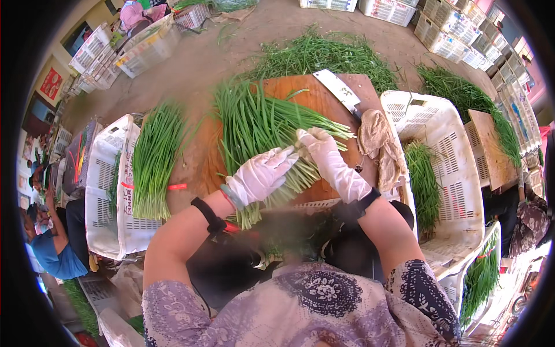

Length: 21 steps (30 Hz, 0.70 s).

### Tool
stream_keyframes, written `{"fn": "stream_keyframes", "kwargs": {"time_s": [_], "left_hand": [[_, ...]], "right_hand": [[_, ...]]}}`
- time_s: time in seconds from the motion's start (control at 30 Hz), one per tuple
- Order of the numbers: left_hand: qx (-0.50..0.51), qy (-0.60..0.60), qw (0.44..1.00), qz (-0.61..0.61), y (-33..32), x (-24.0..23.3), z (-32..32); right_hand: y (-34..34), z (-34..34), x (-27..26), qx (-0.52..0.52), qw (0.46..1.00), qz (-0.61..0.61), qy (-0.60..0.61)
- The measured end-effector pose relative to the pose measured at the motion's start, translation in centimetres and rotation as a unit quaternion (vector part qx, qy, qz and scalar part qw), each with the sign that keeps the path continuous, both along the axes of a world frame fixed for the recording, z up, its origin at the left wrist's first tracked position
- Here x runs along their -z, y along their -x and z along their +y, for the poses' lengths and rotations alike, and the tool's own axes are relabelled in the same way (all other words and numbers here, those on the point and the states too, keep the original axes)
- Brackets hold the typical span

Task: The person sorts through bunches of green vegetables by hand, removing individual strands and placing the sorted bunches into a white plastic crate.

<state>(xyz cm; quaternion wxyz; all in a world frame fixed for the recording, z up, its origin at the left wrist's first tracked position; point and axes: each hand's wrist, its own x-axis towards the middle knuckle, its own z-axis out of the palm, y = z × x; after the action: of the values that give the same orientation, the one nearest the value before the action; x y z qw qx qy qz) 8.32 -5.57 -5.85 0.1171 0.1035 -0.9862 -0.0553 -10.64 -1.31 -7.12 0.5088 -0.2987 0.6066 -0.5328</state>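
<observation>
A large loose pile of garlic chives (256, 126) lies on a wooden board (195, 160), its pale stem ends toward the right and toward me. My left hand (262, 175), in a white glove, is over the stems with fingers stretched out and thumb apart; nothing shows in it. Close beside its fingertips, my right hand (323, 154), also gloved, bends its fingers together above the stem ends. Whether those fingers pinch a stem is hidden. A cleaver (338, 91) rests at the board's far right, its dark handle by a crumpled tan cloth (373, 134).
Left of the board, a chive bundle (156, 165) sits by a red band (177, 187) and a white plastic crate (106, 173). A larger crate (459, 173) holding chives (420, 186) stands right. Beyond the board, loose greens (325, 54) cover the floor. A person (58, 251) sits at left.
</observation>
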Motion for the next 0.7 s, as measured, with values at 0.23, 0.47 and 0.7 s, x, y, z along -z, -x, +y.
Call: {"fn": "stream_keyframes", "kwargs": {"time_s": [0.23,0.47,0.7], "left_hand": [[0.017,-0.085,0.996,-0.002,-1.9,0.5,-0.7],[0.035,-0.042,0.998,-0.03,-2.5,-1.3,-0.1],[-0.029,0.03,0.995,-0.089,-2.3,-2.8,0.8]], "right_hand": [[0.1,5.1,-1.6,0.109,0.972,-0.13,0.161],[0.5,10.7,-10.2,-0.254,0.922,0.076,0.284],[5.5,-3.4,-7.2,0.047,0.875,0.369,0.309]]}}
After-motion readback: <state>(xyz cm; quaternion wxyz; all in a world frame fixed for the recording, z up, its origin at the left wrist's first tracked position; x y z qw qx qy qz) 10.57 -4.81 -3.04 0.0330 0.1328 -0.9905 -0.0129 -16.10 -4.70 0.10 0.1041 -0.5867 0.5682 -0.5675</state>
